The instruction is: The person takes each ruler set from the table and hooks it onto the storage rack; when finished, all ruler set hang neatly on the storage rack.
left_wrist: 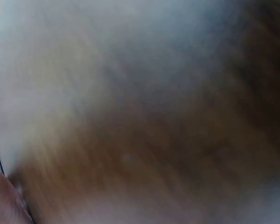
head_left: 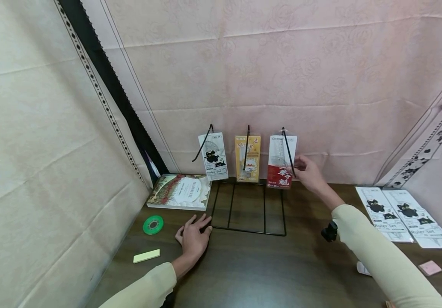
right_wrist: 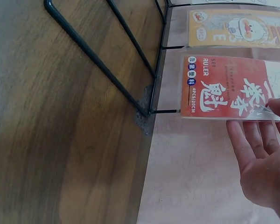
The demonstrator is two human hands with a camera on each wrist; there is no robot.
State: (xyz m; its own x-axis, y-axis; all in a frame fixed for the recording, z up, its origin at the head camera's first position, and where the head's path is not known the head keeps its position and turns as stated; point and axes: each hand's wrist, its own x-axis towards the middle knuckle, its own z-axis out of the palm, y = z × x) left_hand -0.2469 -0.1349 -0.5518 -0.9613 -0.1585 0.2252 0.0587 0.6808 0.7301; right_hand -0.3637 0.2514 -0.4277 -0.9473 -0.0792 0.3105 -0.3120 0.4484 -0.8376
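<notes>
Hanging from the right hook of a black wire display rack (head_left: 274,234) is a red-and-white ruler set packet (head_left: 279,176). My right hand (head_left: 310,174) pinches its right edge; in the right wrist view the thumb lies on the front of the packet (right_wrist: 219,88) and the fingers reach behind the edge. A yellow packet (head_left: 253,149) hangs on the middle hook. From the left hook hangs a white ruler set packet (head_left: 215,167) with a black cat, slightly tilted. My left hand (head_left: 195,238) rests on the table, fingertips at the rack's front left corner. The left wrist view is mostly blurred.
Left of the rack lies a book (head_left: 178,197) with a floral cover. A green disc (head_left: 153,224) and a pale yellow strip (head_left: 146,256) lie nearer on the table. Two white cat packets (head_left: 384,216) and a pink pad (head_left: 430,268) are at the right.
</notes>
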